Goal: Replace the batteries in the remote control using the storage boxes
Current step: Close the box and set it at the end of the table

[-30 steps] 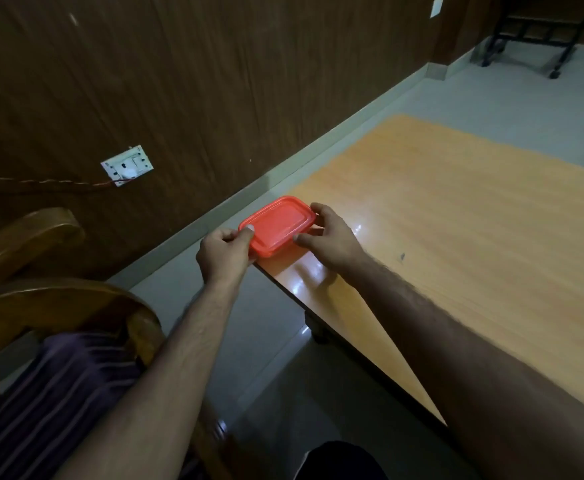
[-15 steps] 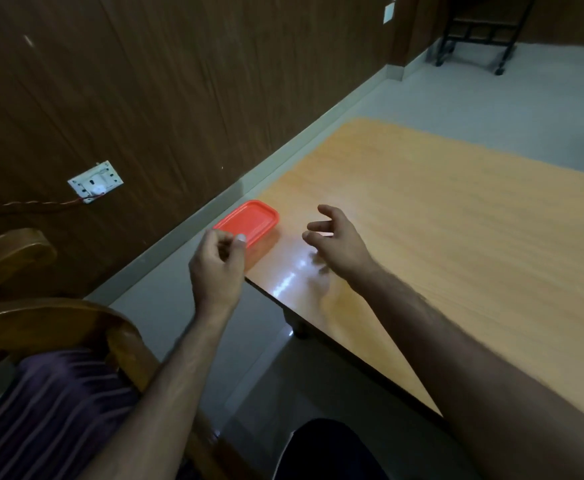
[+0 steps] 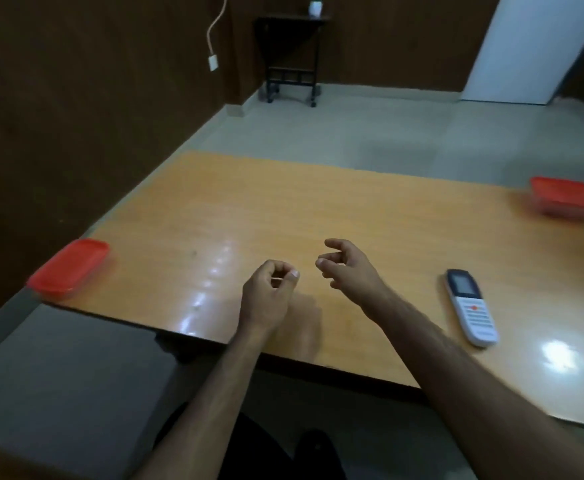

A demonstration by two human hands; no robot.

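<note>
A white remote control (image 3: 471, 307) with a dark screen lies face up on the orange wooden table (image 3: 283, 209), right of both hands. A closed storage box with a red lid (image 3: 69, 267) sits at the table's near left corner. A second red-lidded box (image 3: 568, 199) stands at the far right edge. My left hand (image 3: 269, 292) hovers over the front of the table, fingers curled in, with nothing visible in it. My right hand (image 3: 350, 269) is just to its right, fingers apart and empty. Neither hand touches a box or the remote.
A dark wood-panelled wall runs along the left. A black wheeled stand (image 3: 292, 57) stands at the far wall, and a white door (image 3: 529, 46) is at the back right. Grey floor surrounds the table.
Both hands let go of the left red box and drew back to the middle front of the table. My view swung right, bringing the remote and second box into sight.
</note>
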